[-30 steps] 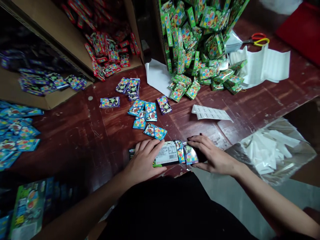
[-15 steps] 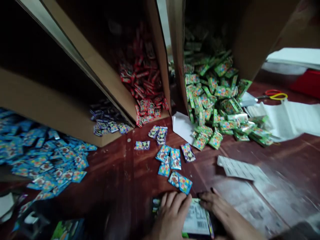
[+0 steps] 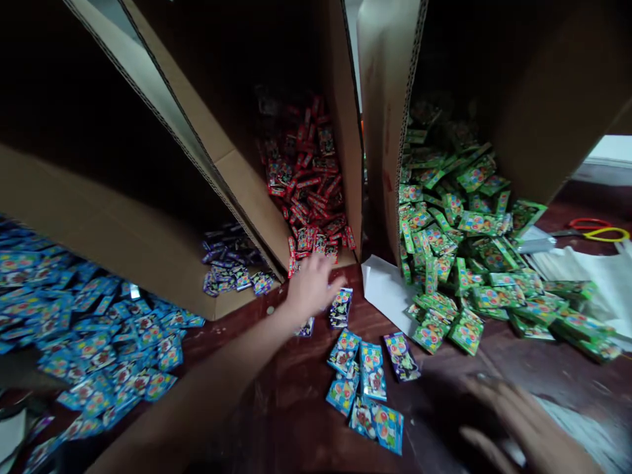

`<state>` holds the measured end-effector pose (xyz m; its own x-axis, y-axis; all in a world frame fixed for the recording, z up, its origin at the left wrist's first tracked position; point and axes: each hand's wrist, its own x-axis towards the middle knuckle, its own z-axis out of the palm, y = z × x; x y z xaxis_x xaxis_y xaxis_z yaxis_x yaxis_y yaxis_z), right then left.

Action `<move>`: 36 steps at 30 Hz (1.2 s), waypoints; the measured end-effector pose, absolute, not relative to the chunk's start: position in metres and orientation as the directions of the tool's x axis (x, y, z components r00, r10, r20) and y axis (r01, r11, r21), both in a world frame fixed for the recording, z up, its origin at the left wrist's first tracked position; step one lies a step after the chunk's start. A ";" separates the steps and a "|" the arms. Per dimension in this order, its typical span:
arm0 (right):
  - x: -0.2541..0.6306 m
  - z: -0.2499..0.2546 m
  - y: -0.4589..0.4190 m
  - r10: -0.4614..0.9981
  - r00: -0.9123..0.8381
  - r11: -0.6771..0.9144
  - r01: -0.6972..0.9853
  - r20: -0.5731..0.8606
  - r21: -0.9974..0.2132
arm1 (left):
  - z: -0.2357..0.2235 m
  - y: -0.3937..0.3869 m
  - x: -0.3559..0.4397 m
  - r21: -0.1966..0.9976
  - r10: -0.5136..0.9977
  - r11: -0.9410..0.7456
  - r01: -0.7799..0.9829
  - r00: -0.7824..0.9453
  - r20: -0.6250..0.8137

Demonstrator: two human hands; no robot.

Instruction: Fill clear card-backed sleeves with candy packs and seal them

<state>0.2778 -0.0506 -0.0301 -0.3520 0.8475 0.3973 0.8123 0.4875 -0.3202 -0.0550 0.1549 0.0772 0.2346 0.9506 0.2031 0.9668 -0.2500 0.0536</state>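
Red packets point(image 3: 316, 204) fill the cardboard box point(image 3: 245, 184) at the upper centre of the frame, and the ones at its front edge lie straight ahead of my left hand point(image 3: 311, 286), up the frame from my knuckles. That line is what counts here, as I judge it: my left forearm point(image 3: 217, 382) slants from lower left toward the centre, with the fingers pointing up at the box mouth. My left hand is much the nearer; my right hand point(image 3: 518, 421) is blurred at the lower right, well apart from the box.

The packets share no single direction. Deeper in, many narrow ones lie crosswise or slanted; near the front, a few have their long axis running roughly up the frame, much as my fingers do. Those under my fingertips are too covered to read.

My left fingers are loosely spread, the thumb standing off to the right, and I see nothing held; whether the tips touch a packet, I cannot tell. My right hand looks half curled, but blur hides whether it has hold of anything. Purple packets point(image 3: 340, 308) lie on the table point(image 3: 276, 401) just beside my left thumb, with blue packets point(image 3: 372, 372) lower down the frame
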 end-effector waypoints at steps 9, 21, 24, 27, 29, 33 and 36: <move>0.283 0.017 0.021 0.932 -0.149 0.249 0.927 0.331 -0.282 | 0.065 0.317 -0.052 0.170 0.968 0.166 0.971 -0.194 0.159; 0.265 0.011 0.055 0.991 -0.022 0.061 0.950 0.130 -0.306 | 0.048 0.212 0.024 0.550 0.979 -0.202 0.810 0.178 0.098; 0.255 0.029 0.040 0.991 -0.027 0.075 0.919 0.128 -0.387 | 0.038 0.181 0.044 0.436 0.966 -0.249 0.865 0.190 0.174; 0.260 0.057 -0.017 0.983 -0.067 0.152 0.816 0.170 -0.558 | 0.038 0.147 0.045 0.431 0.899 -0.397 0.811 0.248 0.362; 0.267 0.071 -0.067 0.987 -0.108 0.161 0.773 0.122 -0.614 | 0.041 0.126 0.044 0.450 0.837 -0.529 0.720 0.355 0.416; 0.271 0.056 -0.140 0.987 0.014 -0.070 0.935 -0.162 -0.347 | 0.037 0.111 0.044 0.274 0.829 -0.550 0.789 0.477 0.291; 0.271 0.025 -0.157 0.979 0.101 -0.158 0.927 -0.178 -0.340 | 0.030 0.127 0.044 0.158 0.873 -0.486 0.860 0.485 0.046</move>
